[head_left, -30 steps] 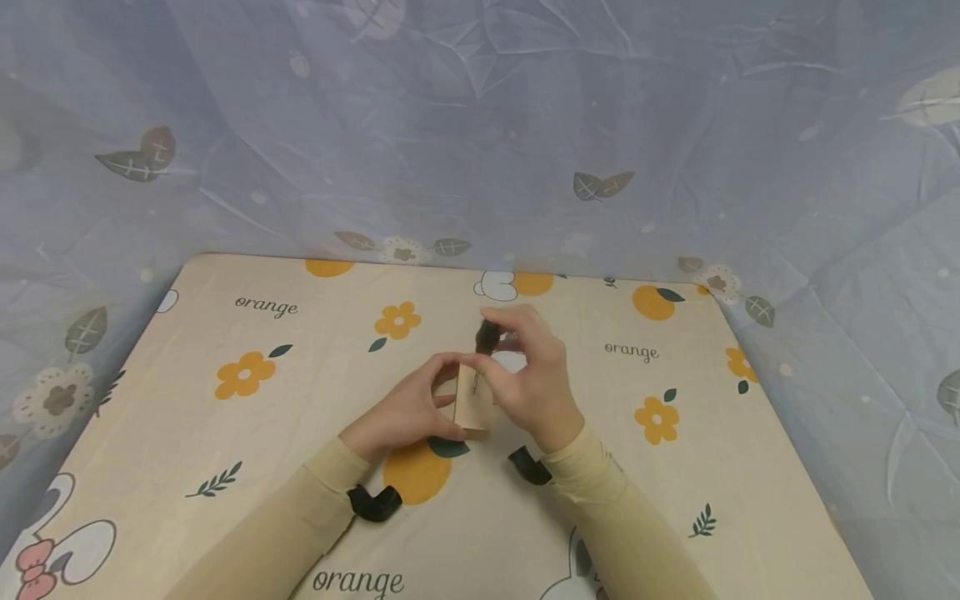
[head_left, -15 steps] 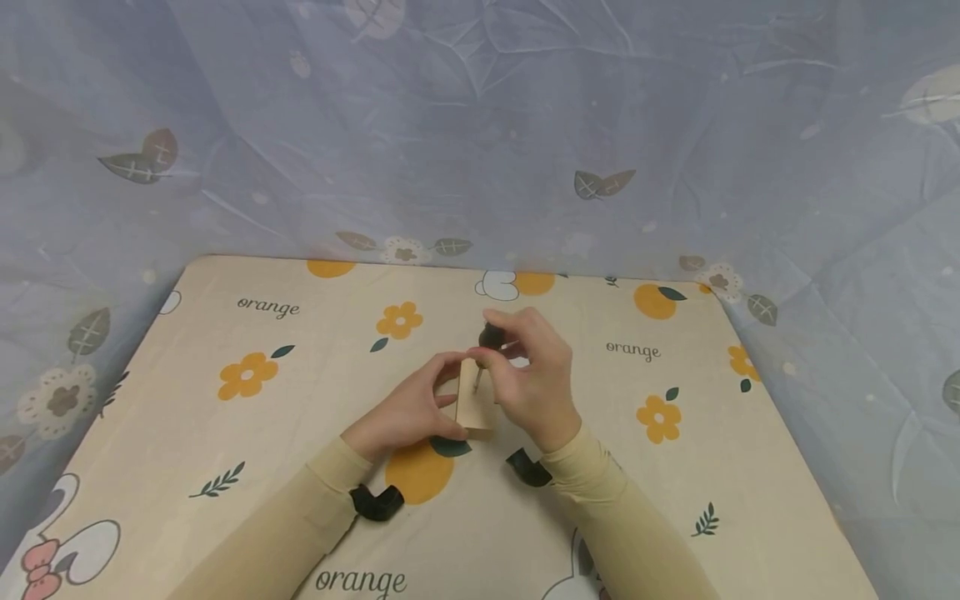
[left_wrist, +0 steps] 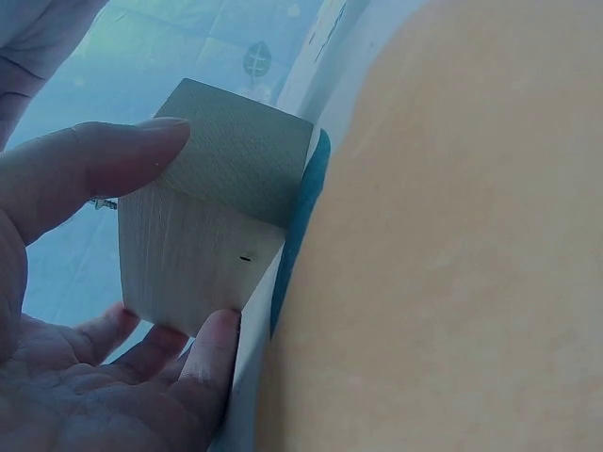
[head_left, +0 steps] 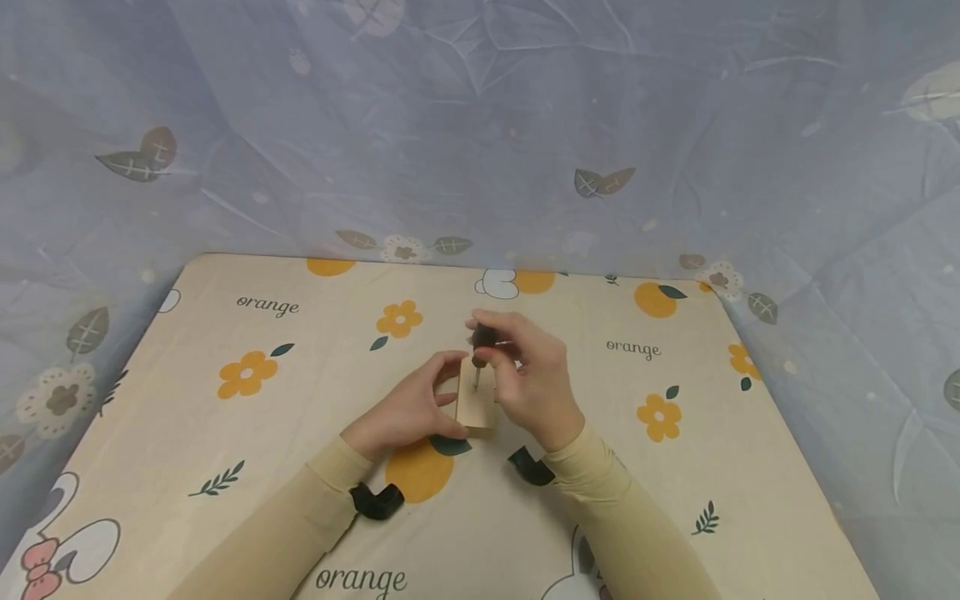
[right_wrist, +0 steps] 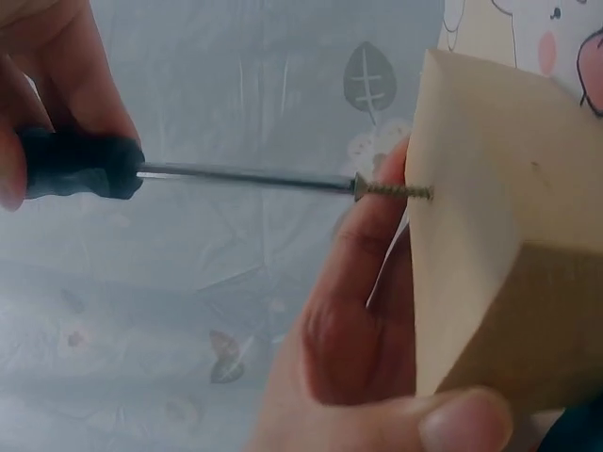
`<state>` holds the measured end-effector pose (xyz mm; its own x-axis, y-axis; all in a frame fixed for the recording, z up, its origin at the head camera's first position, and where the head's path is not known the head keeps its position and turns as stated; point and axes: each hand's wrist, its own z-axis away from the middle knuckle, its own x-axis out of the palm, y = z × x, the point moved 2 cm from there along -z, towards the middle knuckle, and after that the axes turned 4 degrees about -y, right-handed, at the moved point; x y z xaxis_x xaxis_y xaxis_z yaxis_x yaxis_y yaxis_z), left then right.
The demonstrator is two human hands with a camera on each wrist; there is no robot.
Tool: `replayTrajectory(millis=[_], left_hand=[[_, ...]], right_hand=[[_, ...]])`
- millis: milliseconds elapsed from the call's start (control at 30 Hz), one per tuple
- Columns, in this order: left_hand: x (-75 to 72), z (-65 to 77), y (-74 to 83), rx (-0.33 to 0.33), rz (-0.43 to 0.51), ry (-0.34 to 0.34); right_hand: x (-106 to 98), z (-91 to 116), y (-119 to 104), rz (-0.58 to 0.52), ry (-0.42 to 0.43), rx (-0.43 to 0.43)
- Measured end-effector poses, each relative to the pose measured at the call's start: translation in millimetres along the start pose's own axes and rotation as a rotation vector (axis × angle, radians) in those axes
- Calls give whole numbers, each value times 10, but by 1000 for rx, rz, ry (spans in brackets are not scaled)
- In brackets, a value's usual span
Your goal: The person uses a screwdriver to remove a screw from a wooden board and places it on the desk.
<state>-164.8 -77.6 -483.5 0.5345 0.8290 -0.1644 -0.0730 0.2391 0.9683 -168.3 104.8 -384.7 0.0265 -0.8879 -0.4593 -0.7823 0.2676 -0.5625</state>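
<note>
A small pale wooden block (head_left: 475, 406) (left_wrist: 212, 212) (right_wrist: 495, 273) stands on the patterned table (head_left: 225, 433). My left hand (head_left: 408, 408) (left_wrist: 104, 282) grips the block from its left side, thumb on one face and fingers on the other. My right hand (head_left: 525, 375) holds the black handle of a small screwdriver (head_left: 480, 346) (right_wrist: 80, 165) above the block. Its steel shaft runs to a brass screw (right_wrist: 391, 191) whose tip is in the block's top face. Beige sleeves cover both forearms.
The table wears a cream cloth printed with oranges, flowers and the word "orange". A blue-grey sheet with leaf prints (head_left: 480, 125) hangs behind and drapes past the table's left and right edges. Black wrist-camera mounts (head_left: 375, 502) sit under both wrists.
My right hand's fingers have shifted round the screwdriver handle, which leans slightly more to the left. The block and my left hand have stayed put.
</note>
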Motion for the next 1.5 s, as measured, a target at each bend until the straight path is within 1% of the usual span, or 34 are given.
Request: replayTrajectory(millis=[133, 233, 467, 633, 767, 933, 1167, 1367, 1500], left_hand=[[-2, 1, -16, 11, 10, -3], [-4, 0, -28, 21, 17, -11], [-7, -1, -10, 5, 0, -7], [-5, -1, -8, 10, 13, -10], [-6, -4, -9, 19, 32, -16], [-7, -6, -3, 15, 39, -15], [-6, -15, 2, 24, 27, -7], [-7, -8, -9, 20, 33, -11], [-9, 3, -14, 7, 45, -15]], right_hand=[[5, 0, 12, 13, -5, 26], [13, -2, 12, 39, 10, 33], [30, 4, 0, 90, 81, -12], [20, 5, -24, 138, 104, -33], [15, 4, -30, 119, 93, -20], [26, 1, -53, 74, 49, -8], [37, 0, -70, 113, 9, -38], [49, 9, -48, 74, 20, -8], [80, 22, -55, 90, 48, -11]])
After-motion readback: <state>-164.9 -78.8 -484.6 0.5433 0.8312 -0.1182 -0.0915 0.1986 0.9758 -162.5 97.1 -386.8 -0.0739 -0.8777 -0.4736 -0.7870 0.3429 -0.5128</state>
